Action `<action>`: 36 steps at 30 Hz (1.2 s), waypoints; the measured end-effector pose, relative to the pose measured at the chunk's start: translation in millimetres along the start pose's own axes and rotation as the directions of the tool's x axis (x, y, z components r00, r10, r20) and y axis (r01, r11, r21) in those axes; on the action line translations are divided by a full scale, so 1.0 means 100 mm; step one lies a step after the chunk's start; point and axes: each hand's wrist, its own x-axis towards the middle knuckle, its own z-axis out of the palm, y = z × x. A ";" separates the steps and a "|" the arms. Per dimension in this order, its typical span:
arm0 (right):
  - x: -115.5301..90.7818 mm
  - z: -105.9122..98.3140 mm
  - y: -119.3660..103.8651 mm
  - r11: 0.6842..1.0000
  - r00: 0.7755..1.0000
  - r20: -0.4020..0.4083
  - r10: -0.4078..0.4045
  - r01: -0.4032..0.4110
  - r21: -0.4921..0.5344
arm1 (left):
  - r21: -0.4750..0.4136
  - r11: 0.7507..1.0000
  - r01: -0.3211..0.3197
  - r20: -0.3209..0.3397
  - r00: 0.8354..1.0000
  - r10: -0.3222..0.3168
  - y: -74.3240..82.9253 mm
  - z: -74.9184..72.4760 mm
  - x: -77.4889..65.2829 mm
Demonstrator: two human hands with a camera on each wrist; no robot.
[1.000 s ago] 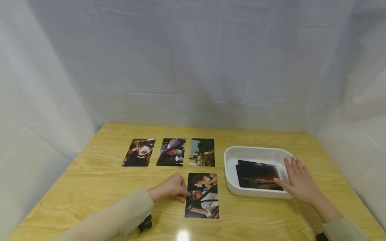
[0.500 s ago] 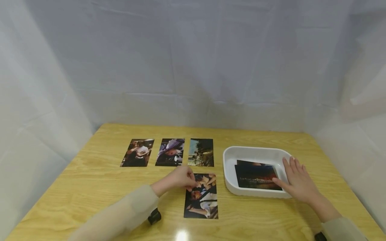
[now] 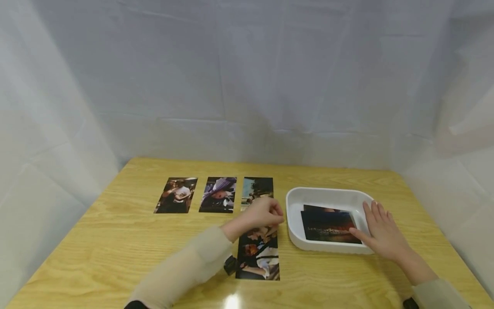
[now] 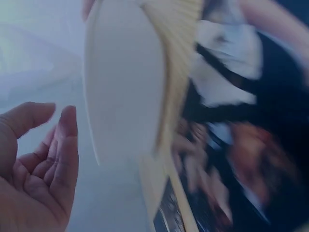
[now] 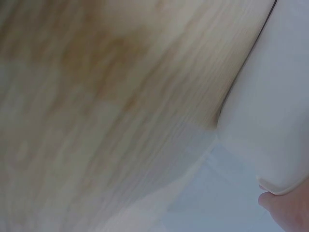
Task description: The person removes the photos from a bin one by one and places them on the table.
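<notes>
My left hand (image 3: 262, 213) hovers over the table between two photos, near the left wall of the white tray (image 3: 326, 248). Its fingers are loosely bent; in the left wrist view the thumb and fingertips stand apart with nothing between them. Below it lies a photo of a person in a white shirt with dark straps (image 3: 257, 257), its top partly hidden by the hand. Behind the hand, a photo with a pale sky (image 3: 257, 189) is partly covered. My right hand (image 3: 387, 240) rests on the tray's right rim, fingers spread. Inside the tray a dark night-scene photo (image 3: 328, 227) overlaps another photo.
Two more photos lie in the back row: a couple photo (image 3: 176, 195) and a purple-toned photo (image 3: 218, 195). The wooden table (image 3: 115, 244) is enclosed by pale hanging sheets (image 3: 247, 86) at the back and sides.
My left hand has left the front photo's left edge and moved up and to the right, towards the tray. The photos and my right hand stay where they were.
</notes>
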 end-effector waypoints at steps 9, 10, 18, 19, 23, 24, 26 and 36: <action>0.03 0.00 0.00 1.000 1.000 0.017 0.009 -0.009 0.004 | -0.073 0.996 -0.057 -0.045 0.998 0.054 0.18 0.20 0.32; 0.03 0.00 -0.01 1.000 1.000 0.016 0.010 -0.010 0.001 | -0.067 0.996 -0.062 -0.053 0.997 0.059 0.19 0.22 0.36; 0.01 0.01 -0.03 1.000 1.000 0.023 0.013 -0.013 -0.003 | 0.005 0.996 -0.089 -0.102 0.991 0.089 0.21 0.45 0.59; 0.01 0.01 -0.03 1.000 1.000 0.024 0.014 -0.014 -0.004 | 0.020 0.995 -0.094 -0.100 0.990 0.096 0.21 0.48 0.61; 0.01 0.01 -0.03 1.000 1.000 0.022 0.021 -0.021 -0.001 | 0.168 0.973 -0.158 -0.072 0.982 0.172 0.22 0.61 0.69; 0.01 0.01 -0.02 1.000 1.000 0.022 0.023 -0.022 -0.003 | 0.225 0.959 -0.169 -0.058 0.981 0.187 0.23 0.64 0.70; 0.02 0.01 -0.02 1.000 0.999 0.026 0.027 -0.027 -0.002 | 0.333 0.925 -0.181 -0.029 0.979 0.202 0.24 0.69 0.72; 0.01 -0.01 -0.02 1.000 1.000 0.009 0.016 -0.015 -0.017 | 0.653 0.752 -0.091 0.143 0.990 -0.004 0.29 0.87 0.75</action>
